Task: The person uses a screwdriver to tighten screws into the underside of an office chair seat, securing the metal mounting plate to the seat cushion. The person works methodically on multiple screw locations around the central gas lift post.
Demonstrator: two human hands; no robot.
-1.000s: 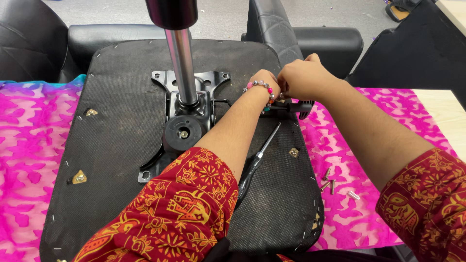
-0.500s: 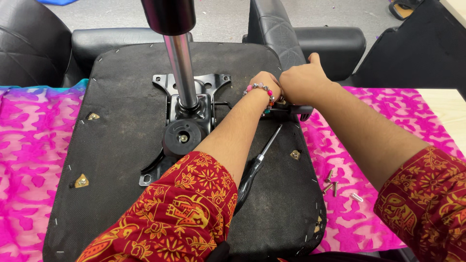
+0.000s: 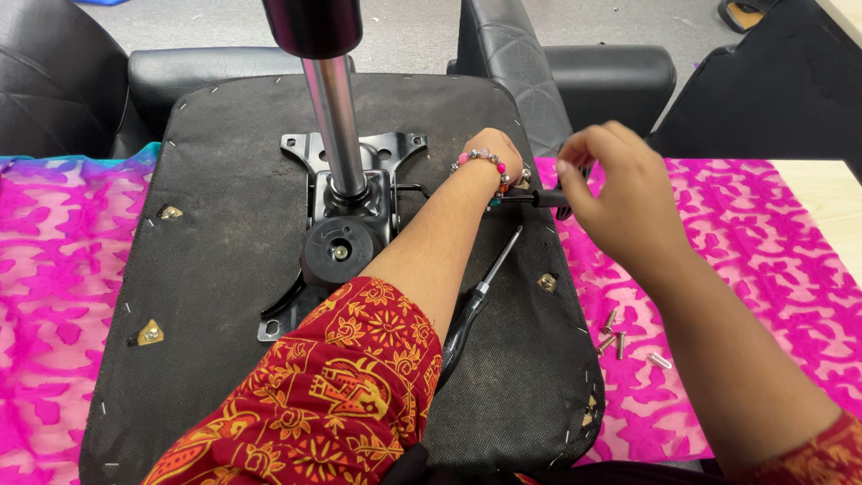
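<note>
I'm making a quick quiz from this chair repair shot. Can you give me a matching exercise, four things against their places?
Things:
1. loose screws
2. screwdriver
3. bead bracelet
4. metal column

Places:
A. on the left wrist
B. standing up from the seat's mounting plate
C. on the pink cloth, right of the seat
D. lying on the black seat underside

Pairs: 1-C, 2-D, 3-A, 4-B

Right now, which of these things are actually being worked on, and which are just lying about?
In use:
- left hand on the upturned chair seat
- right hand by the black lever handle
- metal mechanism plate

Lying about:
- screwdriver
- loose screws
- pink cloth
- black armchairs
</note>
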